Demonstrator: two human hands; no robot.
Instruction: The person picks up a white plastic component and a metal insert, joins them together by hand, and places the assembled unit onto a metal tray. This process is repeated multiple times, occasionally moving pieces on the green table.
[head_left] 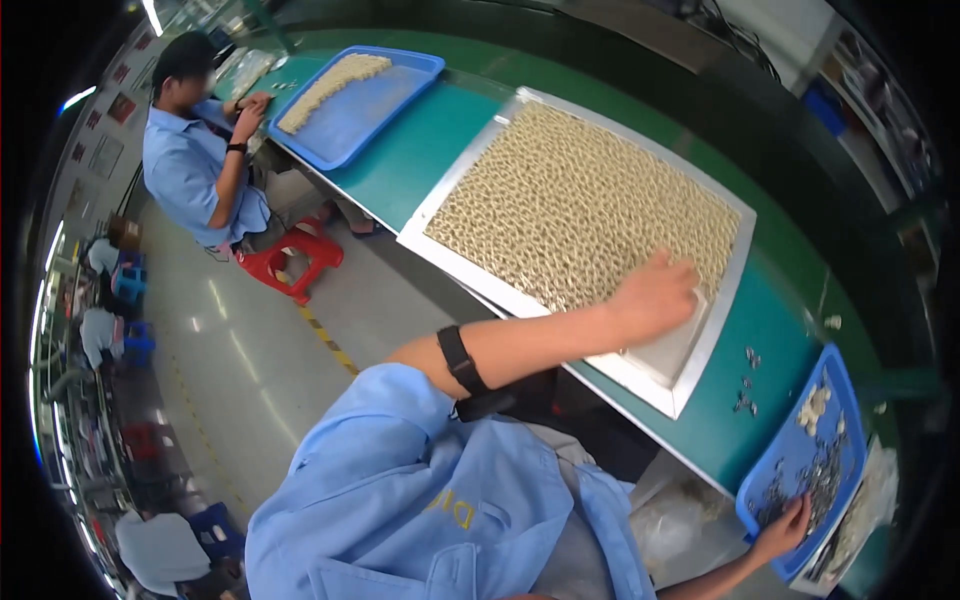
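My left hand (655,298) reaches across a wide white-framed tray (690,385) packed with rows of small beige parts (580,200). Its fingers are curled down at the near right end of the rows, beside a bare strip of the tray. What they pinch, if anything, is hidden. At the lower right, my right hand (785,530) is at the near edge of a blue tray (755,480) that holds a pile of small dark metal pieces (825,480) and some cream pieces (813,408). Its fingers are drawn together at the metal pieces; their tips are too small to read.
Several loose metal pieces (745,400) lie on the green tabletop (780,320) between the trays. Farther left, another blue tray (375,110) holds beige parts. A co-worker (200,150) works beside it, near a red stool (300,255). Plastic bags (665,525) sit below the table edge.
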